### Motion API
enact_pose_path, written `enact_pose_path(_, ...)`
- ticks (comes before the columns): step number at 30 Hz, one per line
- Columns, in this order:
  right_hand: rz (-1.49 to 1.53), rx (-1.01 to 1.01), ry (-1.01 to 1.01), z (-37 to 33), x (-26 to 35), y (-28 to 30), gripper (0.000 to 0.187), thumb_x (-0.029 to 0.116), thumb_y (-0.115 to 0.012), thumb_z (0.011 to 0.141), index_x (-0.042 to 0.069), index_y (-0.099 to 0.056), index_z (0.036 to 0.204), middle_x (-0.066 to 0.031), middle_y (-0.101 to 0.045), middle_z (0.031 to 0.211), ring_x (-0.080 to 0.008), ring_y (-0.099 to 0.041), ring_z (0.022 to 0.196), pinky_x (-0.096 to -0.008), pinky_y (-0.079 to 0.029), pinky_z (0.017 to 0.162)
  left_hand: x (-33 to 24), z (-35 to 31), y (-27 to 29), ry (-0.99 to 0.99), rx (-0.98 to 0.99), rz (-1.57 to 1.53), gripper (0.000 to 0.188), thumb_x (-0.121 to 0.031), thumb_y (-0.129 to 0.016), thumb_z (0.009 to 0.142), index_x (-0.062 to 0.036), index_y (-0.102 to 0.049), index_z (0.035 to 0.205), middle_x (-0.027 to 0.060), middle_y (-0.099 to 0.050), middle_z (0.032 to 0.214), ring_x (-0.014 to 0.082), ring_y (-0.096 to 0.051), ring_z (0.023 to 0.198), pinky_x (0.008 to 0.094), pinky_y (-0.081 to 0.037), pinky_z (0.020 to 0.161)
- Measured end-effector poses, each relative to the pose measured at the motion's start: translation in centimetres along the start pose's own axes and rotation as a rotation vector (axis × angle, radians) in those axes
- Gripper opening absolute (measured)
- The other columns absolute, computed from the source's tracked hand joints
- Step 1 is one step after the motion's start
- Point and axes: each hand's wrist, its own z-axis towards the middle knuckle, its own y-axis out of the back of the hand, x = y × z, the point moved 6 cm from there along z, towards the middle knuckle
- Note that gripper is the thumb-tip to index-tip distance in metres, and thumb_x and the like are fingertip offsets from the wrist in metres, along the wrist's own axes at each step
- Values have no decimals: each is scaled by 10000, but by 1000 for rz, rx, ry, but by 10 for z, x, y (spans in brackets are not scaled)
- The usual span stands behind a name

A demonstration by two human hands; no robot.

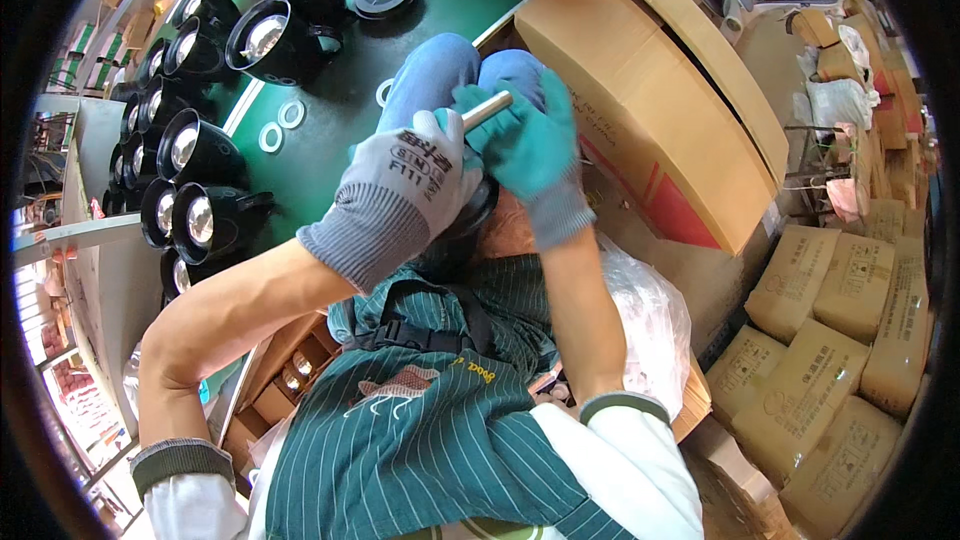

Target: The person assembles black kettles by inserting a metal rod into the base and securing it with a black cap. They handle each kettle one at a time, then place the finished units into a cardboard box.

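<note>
Our left hand seems closed around a pale rod; our right hand's hold we cannot tell — a loose grip could let it slip.

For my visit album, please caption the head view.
Gloved left hand and right hand meet at a pale rod beside a green table with black mugs.

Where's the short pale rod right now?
Head view, above centre: the short pale rod slants up from the left hand across the right hand, in front of the jeans-clad knees, right of the green table.
</note>
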Motion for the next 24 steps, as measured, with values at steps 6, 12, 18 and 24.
enact_pose_path(6,602,1030,-290,43,-19,-31,561,374,-409,1129,191,-347,602,11,-264,556,-157,-260,576,-248,-459,831,12,3,-1,-91,-48,-47,614,-476,-623,1001,42,-531,1318,169,-671,889,264,-703,638,355,-559,540)
enact_pose_path(12,216,752,173,-12,-13,-17,583,339,-347,1136,216,-325,567,35,-278,520,-137,-323,558,-352,-452,804,29,-2,-12,-382,-149,-294,547,-487,-716,929,-51,-540,1208,133,-655,931,282,-697,678,362,-568,587)
enact_pose_path(18,-187,607,674,-81,-24,-30,525,241,-344,1102,210,-285,582,24,-274,536,-136,-316,556,-353,-477,903,57,25,-23,-738,-160,-515,519,-504,-702,890,-68,-630,1164,116,-666,865,271,-676,639,351,-569,605)
enact_pose_path(24,-580,828,564,-49,7,-31,534,290,-471,1032,111,-587,542,-87,-630,587,-290,-602,667,-466,-491,940,75,49,-21,-733,-165,-944,316,-298,-542,906,-42,-673,1037,137,-676,818,309,-693,698,387,-576,662)
